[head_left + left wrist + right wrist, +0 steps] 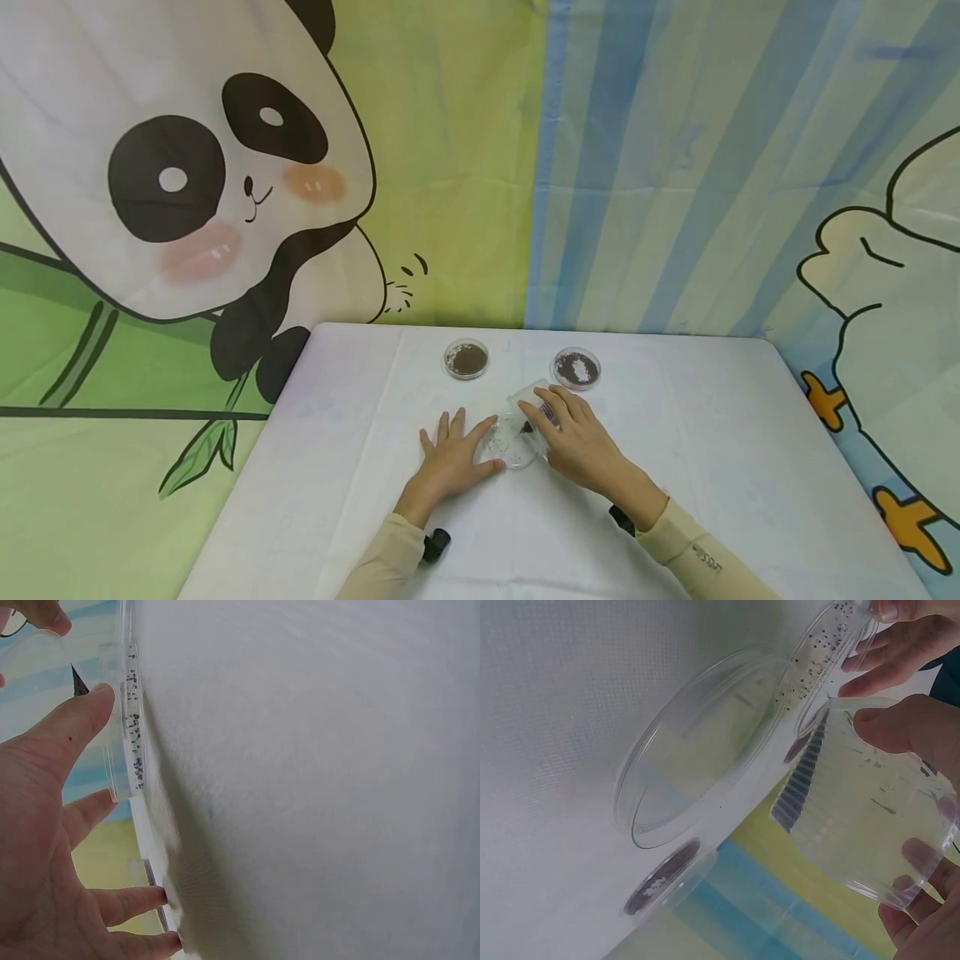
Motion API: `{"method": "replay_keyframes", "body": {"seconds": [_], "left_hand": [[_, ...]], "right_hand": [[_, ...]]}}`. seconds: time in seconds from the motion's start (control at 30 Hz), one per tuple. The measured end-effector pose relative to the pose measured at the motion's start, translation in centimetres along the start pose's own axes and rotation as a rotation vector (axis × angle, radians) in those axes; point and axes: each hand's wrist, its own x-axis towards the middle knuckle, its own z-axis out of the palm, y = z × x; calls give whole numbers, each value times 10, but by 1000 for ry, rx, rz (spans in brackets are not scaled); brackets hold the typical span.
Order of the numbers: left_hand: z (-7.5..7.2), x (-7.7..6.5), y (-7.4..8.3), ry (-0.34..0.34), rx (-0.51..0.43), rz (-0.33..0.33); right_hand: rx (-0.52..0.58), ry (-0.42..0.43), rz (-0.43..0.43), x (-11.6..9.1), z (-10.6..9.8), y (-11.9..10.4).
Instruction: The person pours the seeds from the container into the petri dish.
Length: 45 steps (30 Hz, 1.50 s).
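A clear round dish with small dark grains scattered over its bottom lies on the white table. My left hand holds its near-left rim between thumb and forefinger, the other fingers spread on the tabletop. In my right hand is a clear plastic container, gripped between thumb and fingers and tilted over the dish. A dark mass with a ribbed look lies along one corner of the container. The right wrist view also has a larger clear dish or lid beside the grain dish, mostly covered by my right hand from above.
Two round dishes stand farther back: a left one with brown matter and a right one with brown matter and a white patch. The white table ends at a printed cloth backdrop.
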Motion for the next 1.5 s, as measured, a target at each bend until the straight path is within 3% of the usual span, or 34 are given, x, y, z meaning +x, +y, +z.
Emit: {"method": "replay_keyframes", "body": {"seconds": [0.93, 1.5], "left_hand": [[-1, 0, 0, 11, 10, 4], [-2, -2, 1, 9, 1, 4]], "right_hand": [[-3, -16, 5, 0, -2, -2], [-35, 22, -4, 1, -2, -1]]}}
